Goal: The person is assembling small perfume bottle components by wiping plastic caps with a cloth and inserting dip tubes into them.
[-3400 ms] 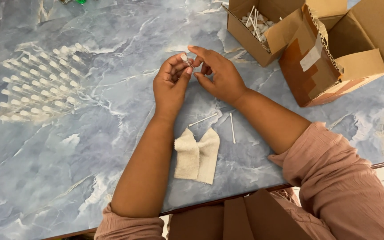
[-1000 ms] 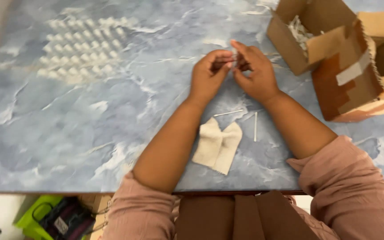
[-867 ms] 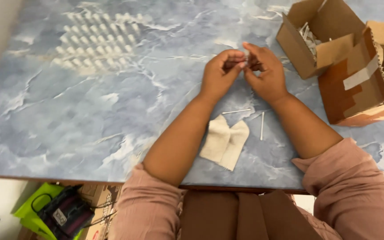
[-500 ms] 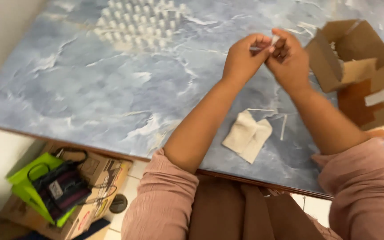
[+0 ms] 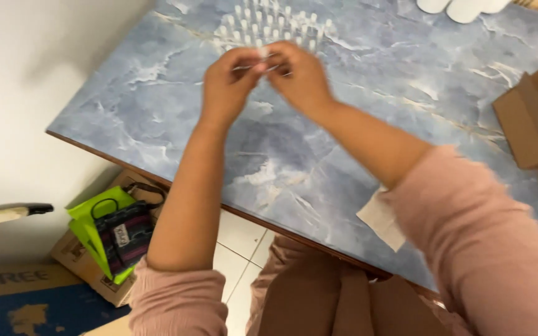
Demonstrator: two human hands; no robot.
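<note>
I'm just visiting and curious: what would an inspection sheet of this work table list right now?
Surface: blue marbled tabletop, wood-edged.
Job's things: small white piece pinched between both hands; rows of small white upright pieces just beyond.
Clutter: beige folded cloth, brown cardboard box, white round containers at far edge.
Grippers: left hand and right hand raised together, fingertips meeting.
Cables: nothing seen.
Surroundings: lime-green bag on a floor carton, white wall.
</note>
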